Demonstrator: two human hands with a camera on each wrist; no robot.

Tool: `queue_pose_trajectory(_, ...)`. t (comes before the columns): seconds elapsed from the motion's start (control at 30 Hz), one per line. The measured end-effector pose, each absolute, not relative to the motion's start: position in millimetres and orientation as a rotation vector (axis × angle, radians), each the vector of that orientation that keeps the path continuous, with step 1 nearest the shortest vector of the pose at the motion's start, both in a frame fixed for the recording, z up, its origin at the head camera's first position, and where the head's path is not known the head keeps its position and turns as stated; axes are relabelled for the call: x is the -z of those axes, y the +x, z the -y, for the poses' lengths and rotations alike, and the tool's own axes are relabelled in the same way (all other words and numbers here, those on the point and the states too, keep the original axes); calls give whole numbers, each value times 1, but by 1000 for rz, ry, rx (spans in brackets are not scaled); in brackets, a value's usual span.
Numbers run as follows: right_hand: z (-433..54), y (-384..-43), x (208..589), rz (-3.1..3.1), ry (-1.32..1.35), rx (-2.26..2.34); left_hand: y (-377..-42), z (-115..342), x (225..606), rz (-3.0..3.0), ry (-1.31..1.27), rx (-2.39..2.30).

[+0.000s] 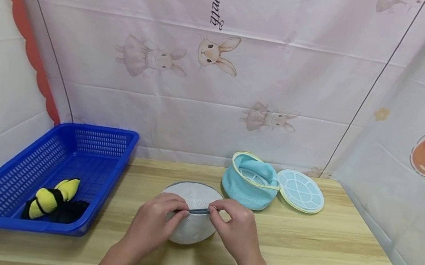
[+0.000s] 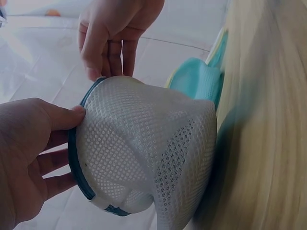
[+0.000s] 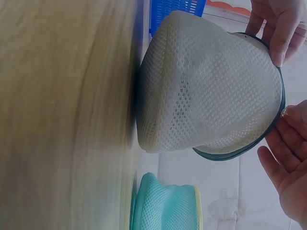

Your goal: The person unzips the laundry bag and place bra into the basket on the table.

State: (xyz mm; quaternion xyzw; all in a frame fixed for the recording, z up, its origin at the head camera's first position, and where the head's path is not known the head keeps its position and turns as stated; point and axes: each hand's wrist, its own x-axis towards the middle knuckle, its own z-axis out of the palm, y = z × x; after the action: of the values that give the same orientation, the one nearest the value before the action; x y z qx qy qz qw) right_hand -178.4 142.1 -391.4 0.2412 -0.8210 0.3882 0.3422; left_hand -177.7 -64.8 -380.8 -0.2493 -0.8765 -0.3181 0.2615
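A white mesh laundry bag (image 1: 192,232) with a dark blue zippered rim stands on the wooden table, between both hands. My left hand (image 1: 155,216) pinches the rim between thumb and fingers, at its near left side. A short way along the same rim, my right hand (image 1: 238,227) pinches the edge, with a small shiny zipper pull by its fingertips in the right wrist view. The mesh wall (image 2: 144,124) sags in folds in the left wrist view. What lies inside the bag cannot be seen.
Behind the bag, to the right, stands a turquoise mesh bag (image 1: 246,195) with its round lid (image 1: 301,191) folded open. On the left sits a blue plastic basket (image 1: 109,181) with a yellow-and-black cloth bundle (image 1: 46,200) and black cloth (image 1: 70,212). Printed sheets (image 1: 213,128) hang around the table.
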Motion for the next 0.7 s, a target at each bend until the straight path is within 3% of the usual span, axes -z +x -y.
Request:
queue_pose_trajectory(0.37, -134, -175, 388, 2101, 700, -998, -177, 66, 380, 2366, -620, 831)
queue_pose_trajectory(0.7, -122, -172, 391, 2035, 821, -950, -174, 56, 384, 2232, -831, 807)
